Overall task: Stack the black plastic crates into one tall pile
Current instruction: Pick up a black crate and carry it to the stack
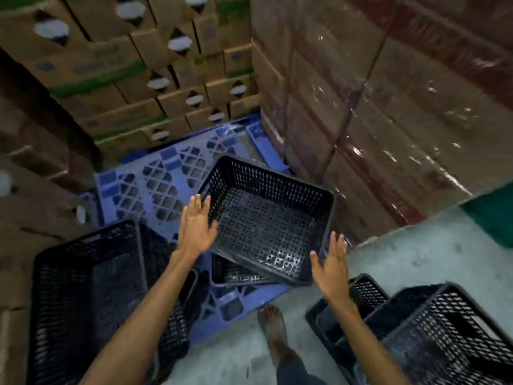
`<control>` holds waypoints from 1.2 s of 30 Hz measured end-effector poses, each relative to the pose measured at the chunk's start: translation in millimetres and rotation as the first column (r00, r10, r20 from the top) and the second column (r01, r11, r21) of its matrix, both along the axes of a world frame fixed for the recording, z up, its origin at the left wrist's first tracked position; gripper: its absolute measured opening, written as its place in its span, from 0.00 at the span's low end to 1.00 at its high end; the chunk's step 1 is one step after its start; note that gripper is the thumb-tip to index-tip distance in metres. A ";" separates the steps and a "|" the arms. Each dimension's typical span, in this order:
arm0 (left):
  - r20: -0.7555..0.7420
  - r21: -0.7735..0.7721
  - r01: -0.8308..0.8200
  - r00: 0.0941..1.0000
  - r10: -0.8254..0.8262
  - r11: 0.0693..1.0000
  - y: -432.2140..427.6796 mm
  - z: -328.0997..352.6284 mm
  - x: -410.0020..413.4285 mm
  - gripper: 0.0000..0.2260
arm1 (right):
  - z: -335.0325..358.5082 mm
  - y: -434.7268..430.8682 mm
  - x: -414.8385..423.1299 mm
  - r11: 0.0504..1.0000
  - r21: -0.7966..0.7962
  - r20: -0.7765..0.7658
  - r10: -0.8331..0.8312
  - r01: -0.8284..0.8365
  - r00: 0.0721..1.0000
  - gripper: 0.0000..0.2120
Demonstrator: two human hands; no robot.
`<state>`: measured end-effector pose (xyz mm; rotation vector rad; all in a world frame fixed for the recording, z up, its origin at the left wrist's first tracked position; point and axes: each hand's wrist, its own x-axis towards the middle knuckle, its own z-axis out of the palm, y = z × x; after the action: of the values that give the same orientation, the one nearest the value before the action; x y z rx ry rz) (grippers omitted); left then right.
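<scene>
crate (266, 218) tilted on pile | left hand (195, 227) spread, touching rim | right hand (331, 266) spread, beside corner

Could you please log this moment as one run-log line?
left hand: open, at top crate left wall | right hand: open, near its right corner | top crate: tilted on lower crate, blue pallet

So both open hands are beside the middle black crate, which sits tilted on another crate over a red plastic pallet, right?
Not quite. The head view shows the pallet is blue, not red. The rest stands: the left hand and right hand are open beside the middle crate, tilted on a lower crate.
</scene>
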<state>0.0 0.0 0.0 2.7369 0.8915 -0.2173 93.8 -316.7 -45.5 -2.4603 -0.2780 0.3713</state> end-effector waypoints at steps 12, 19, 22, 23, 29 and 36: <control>0.030 -0.078 -0.300 0.952 0.303 0.951 140.6 -168.2 115.5 0.28 | -123.5 52.2 78.3 0.856 0.009 -0.336 -0.485 0.517 0.808 0.32; 0.040 -0.235 -0.324 0.939 0.342 0.916 166.3 -200.0 104.7 0.15 | -151.8 44.6 92.7 0.868 -0.027 -0.384 -0.467 0.496 0.796 0.13; 0.050 -0.252 -0.361 0.922 0.384 0.898 150.3 -190.1 82.7 0.15 | -132.5 36.6 94.3 0.877 0.003 -0.320 -0.454 0.480 0.832 0.13; 0.070 -0.246 -0.363 0.918 0.390 0.899 140.4 -182.2 72.0 0.16 | -122.0 31.4 94.4 0.882 0.012 -0.298 -0.446 0.471 0.844 0.13; 0.245 -0.146 -0.319 0.905 0.347 0.936 64.8 -76.7 -26.1 0.13 | -22.6 -21.8 69.9 0.941 -0.008 -0.176 -0.335 0.340 0.926 0.16; 0.436 -0.097 -0.352 0.826 0.358 0.931 -53.0 29.2 -191.4 0.14 | 92.6 -112.6 -15.4 0.988 -0.004 0.048 -0.151 0.152 0.987 0.18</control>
<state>-191.4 -53.0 29.2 2.3831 1.2162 0.4617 78.4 -429.3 47.1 -2.4814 -0.1081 0.2495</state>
